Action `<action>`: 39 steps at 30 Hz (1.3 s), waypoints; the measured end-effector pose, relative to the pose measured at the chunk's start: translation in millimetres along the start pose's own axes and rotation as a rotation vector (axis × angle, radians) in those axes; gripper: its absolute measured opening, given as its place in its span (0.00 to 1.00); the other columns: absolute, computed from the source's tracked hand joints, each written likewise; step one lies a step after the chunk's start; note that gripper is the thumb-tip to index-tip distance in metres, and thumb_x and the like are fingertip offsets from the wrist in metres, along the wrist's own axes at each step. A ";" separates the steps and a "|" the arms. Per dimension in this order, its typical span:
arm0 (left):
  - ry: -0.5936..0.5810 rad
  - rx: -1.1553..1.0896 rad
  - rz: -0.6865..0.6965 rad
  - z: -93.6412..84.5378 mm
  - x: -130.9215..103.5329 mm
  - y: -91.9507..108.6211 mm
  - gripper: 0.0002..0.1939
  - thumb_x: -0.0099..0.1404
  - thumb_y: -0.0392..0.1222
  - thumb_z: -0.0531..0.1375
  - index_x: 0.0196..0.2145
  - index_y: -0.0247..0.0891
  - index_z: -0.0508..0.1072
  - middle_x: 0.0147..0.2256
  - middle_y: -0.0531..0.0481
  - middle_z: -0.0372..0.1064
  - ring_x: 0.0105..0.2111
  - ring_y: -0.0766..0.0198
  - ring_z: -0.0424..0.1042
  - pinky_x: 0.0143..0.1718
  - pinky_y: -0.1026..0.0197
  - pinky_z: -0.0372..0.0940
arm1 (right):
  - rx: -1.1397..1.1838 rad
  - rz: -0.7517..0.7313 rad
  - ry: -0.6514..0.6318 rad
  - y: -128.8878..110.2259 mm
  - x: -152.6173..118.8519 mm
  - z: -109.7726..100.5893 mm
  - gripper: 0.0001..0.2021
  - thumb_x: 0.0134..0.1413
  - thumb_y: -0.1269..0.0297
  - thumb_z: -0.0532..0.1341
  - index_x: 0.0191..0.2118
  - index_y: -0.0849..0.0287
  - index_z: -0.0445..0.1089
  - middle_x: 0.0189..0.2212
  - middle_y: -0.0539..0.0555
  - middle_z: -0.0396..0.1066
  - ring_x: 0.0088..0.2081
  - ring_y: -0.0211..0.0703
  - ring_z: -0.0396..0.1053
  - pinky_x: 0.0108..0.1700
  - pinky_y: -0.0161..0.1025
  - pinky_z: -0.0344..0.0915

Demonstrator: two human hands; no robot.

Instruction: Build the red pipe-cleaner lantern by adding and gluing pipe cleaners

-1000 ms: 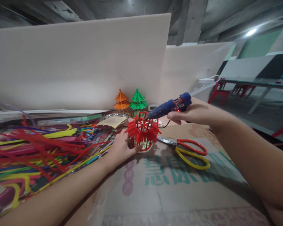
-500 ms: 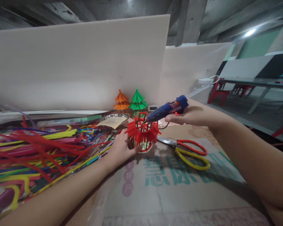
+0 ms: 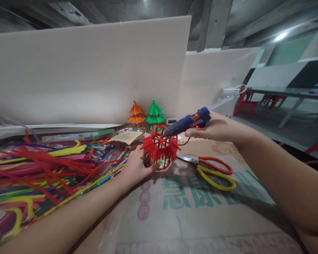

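Note:
A small red tiered model (image 3: 161, 150) with dark posts and a pale base stands upright on the cardboard. My left hand (image 3: 138, 166) grips its base from the left, thumb in front; the other fingertips are hidden behind it. My right hand (image 3: 210, 128) is wrapped round a blue glue gun (image 3: 188, 121), which points down and left. The gun's nozzle is at the model's upper frame, above the red fringe. Scissors (image 3: 214, 173) with one red and one yellow handle lie to the right of the model.
Many coloured pipe cleaners (image 3: 42, 165) cover the left side. Behind the model stand an orange tree-like model (image 3: 136, 114), a green one (image 3: 154, 114) and a metal dish (image 3: 116, 134) bearing yellowish paper. A lidded clear container (image 3: 229, 98) stands back right.

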State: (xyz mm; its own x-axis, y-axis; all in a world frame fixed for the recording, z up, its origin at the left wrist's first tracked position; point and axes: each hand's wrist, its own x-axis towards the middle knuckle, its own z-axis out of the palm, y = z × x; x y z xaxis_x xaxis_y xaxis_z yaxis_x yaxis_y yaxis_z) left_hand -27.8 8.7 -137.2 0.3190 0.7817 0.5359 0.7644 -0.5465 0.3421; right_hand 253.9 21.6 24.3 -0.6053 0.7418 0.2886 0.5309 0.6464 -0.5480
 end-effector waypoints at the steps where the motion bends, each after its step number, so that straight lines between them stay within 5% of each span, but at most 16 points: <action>1: -0.005 0.007 0.004 0.1 0.2 -0.3 0.29 0.63 0.55 0.64 0.58 0.43 0.69 0.58 0.40 0.67 0.59 0.41 0.64 0.57 0.41 0.64 | 0.001 -0.001 0.002 0.0 -0.1 0.0 0.20 0.47 0.41 0.67 0.32 0.55 0.73 0.25 0.50 0.69 0.28 0.42 0.65 0.29 0.37 0.61; 20: 0.015 0.020 0.014 1.8 0.8 -1.1 0.26 0.63 0.56 0.64 0.55 0.43 0.71 0.57 0.40 0.68 0.58 0.42 0.66 0.58 0.42 0.64 | 0.032 0.025 -0.096 -0.1 -2.3 -4.1 0.20 0.51 0.42 0.66 0.33 0.57 0.75 0.21 0.49 0.70 0.26 0.41 0.68 0.29 0.37 0.63; 26: 0.009 -0.019 0.027 0.9 2.5 0.4 0.27 0.64 0.55 0.64 0.57 0.42 0.70 0.58 0.40 0.67 0.59 0.42 0.65 0.59 0.42 0.63 | 0.118 0.000 -0.053 5.4 -2.4 -11.3 0.21 0.52 0.42 0.65 0.37 0.57 0.78 0.37 0.57 0.80 0.42 0.51 0.76 0.41 0.42 0.70; 33: -0.006 -0.021 0.019 -0.2 2.1 0.6 0.26 0.64 0.54 0.64 0.57 0.42 0.70 0.59 0.40 0.67 0.59 0.41 0.65 0.59 0.41 0.63 | -0.092 0.136 -0.015 6.4 -3.6 -14.3 0.24 0.51 0.36 0.61 0.26 0.55 0.73 0.21 0.52 0.71 0.25 0.41 0.67 0.25 0.38 0.58; 39: -0.011 -0.024 0.015 0.7 1.7 0.0 0.25 0.65 0.55 0.63 0.56 0.42 0.71 0.59 0.40 0.67 0.60 0.41 0.64 0.60 0.41 0.62 | -0.091 0.122 -0.061 12.8 -1.6 -14.1 0.24 0.54 0.37 0.60 0.24 0.54 0.69 0.17 0.49 0.64 0.22 0.39 0.61 0.25 0.38 0.56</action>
State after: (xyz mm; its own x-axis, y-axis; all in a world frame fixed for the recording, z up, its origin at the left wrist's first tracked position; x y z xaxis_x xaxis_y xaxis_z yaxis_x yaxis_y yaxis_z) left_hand -26.8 10.2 -136.9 0.3367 0.7765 0.5325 0.7460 -0.5651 0.3524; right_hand 270.0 31.2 27.9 -0.5661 0.8057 0.1746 0.6529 0.5675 -0.5018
